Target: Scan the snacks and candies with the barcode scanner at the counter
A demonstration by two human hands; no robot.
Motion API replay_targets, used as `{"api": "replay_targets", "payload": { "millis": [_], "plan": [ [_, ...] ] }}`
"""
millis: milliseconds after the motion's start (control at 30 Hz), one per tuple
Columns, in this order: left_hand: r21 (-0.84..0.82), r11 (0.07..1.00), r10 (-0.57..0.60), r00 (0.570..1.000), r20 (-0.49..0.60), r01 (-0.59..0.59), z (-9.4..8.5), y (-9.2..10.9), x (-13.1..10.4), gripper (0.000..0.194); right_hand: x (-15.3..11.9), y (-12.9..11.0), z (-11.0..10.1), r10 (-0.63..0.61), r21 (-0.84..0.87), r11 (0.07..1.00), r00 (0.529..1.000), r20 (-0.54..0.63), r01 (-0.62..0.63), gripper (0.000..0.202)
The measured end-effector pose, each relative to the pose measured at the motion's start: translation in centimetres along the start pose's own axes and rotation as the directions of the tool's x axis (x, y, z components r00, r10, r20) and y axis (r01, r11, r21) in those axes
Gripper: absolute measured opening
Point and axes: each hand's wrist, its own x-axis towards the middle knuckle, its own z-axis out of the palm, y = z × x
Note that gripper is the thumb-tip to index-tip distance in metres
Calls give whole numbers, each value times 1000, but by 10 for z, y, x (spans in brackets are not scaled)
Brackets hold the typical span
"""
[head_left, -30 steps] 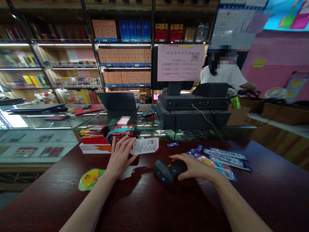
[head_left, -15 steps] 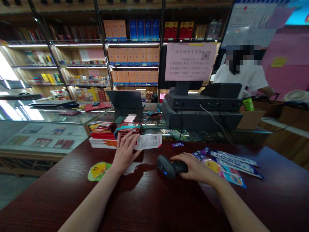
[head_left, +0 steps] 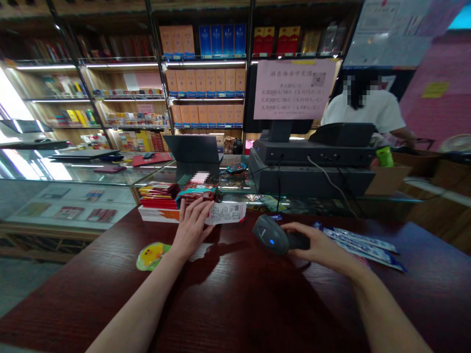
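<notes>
In the head view my left hand (head_left: pixel 193 228) has its fingers and thumb around the left end of a white printed packet (head_left: pixel 230 213). A barcode shows at the packet's right end. The fingertips reach the front of red and teal snack packs (head_left: pixel 196 191), and the hand hides part of both. My right hand (head_left: pixel 312 242) is wrapped round the handle of a dark grey barcode scanner (head_left: pixel 274 235), which has a lit blue spot. The scanner's head is tilted up to the left, raised above the table and apart from the packet.
A yellow-and-green duck-shaped packet (head_left: pixel 151 256) lies left of my forearm. Blue-white stick packs (head_left: pixel 362 245) lie beyond my right arm. A white box (head_left: pixel 158 214) bears red packets (head_left: pixel 158 195). Behind stand a till (head_left: pixel 312 171) and an open laptop (head_left: pixel 194 148). A person (head_left: pixel 366 109) stands back right.
My right hand has lifted the scanner up and to the right, turning its head upward. My left hand and the white packet stay nearly in place. The view has shifted slightly.
</notes>
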Motion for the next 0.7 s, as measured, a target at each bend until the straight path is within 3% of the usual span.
{"api": "replay_targets", "payload": {
  "millis": [700],
  "plan": [
    [-5, 1000, 1, 1000, -1, -1, 1, 0, 1, 67, 0, 1, 0, -11, -9, 1000, 1000, -8, 11, 42]
  ]
}}
